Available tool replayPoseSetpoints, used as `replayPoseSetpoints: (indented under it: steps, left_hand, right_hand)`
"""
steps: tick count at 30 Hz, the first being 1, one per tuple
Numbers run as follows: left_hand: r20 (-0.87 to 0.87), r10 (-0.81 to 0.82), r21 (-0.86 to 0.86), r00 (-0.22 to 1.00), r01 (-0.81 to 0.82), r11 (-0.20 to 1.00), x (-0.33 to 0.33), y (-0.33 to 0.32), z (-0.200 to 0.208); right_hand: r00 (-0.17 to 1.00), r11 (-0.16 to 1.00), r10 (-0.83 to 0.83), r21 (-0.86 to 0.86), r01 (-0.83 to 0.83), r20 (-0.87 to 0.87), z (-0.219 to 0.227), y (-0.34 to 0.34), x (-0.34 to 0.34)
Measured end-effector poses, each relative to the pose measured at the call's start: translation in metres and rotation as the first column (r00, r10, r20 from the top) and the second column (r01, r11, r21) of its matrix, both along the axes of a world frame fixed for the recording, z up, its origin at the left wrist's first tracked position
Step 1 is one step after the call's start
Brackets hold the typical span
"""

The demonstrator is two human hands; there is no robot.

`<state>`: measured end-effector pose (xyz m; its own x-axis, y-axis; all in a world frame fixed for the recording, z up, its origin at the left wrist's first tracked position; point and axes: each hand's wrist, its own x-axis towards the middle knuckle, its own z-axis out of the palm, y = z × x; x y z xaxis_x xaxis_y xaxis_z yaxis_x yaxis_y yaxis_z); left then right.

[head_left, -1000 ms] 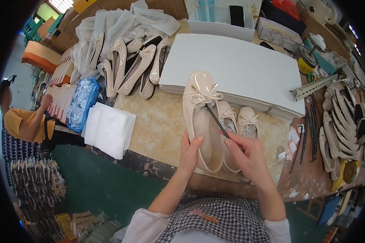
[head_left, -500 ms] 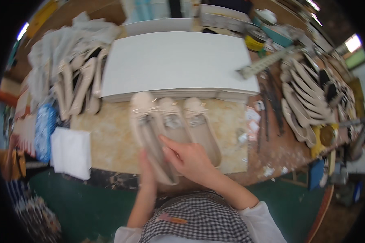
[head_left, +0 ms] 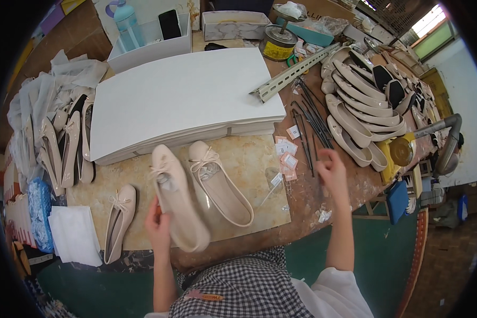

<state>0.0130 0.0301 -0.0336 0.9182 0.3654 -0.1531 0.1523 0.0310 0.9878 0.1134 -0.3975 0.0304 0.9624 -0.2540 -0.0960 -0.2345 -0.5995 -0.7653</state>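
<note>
My left hand (head_left: 158,228) grips the side of a beige ballet flat (head_left: 183,204), thumb over its edge; the shoe is tilted and slightly blurred. Right of it a second beige flat (head_left: 222,185) with a bow lies on the mottled tan board (head_left: 270,204), crumpled filling in its toe. A third flat (head_left: 121,222) rests at the board's left front edge. My right hand (head_left: 333,172) is raised at the right, fingers curled together, beside thin black rods (head_left: 315,119). Whatever is between those fingers, if anything, cannot be made out.
A thick stack of white sheets (head_left: 185,100) stands behind the shoes, with a slotted metal bar (head_left: 297,71) across its right corner. Piled beige flats (head_left: 363,106) are at the right, more flats (head_left: 69,148) at the left. White cloths (head_left: 75,236) and small paper tags (head_left: 287,153) lie nearby.
My right hand has left the shoe and moved right toward the rods. One flat now lies apart at the left, and my left hand holds another. The view has swung right.
</note>
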Motion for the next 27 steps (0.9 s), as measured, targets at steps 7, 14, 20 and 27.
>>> replayPoseSetpoints:
  steps: [7,14,20,27]
  left_hand:
    - [-0.079,-0.202,-0.733,0.976,0.081,0.675,-0.004,-0.014,0.021]
    - [-0.121,-0.006,-0.559,0.993,-0.063,0.827,0.014,-0.026,0.027]
    - [-0.019,0.142,-0.450,0.990,-0.135,0.883,0.029,-0.023,0.039]
    - [0.038,0.184,-0.342,0.982,-0.160,0.926,0.027,-0.010,0.027]
  right_hand:
    - [0.994,0.818,0.073,0.565,-0.107,0.083,0.053,0.025,-0.034]
    - [0.925,0.951,0.083,-0.308,0.037,0.370,-0.030,0.003,-0.031]
    - [0.818,0.802,0.563,0.160,-0.575,0.117,0.073,0.195,-0.040]
    - [0.643,0.611,0.765,0.339,-0.715,-0.021,0.090,0.247,-0.023]
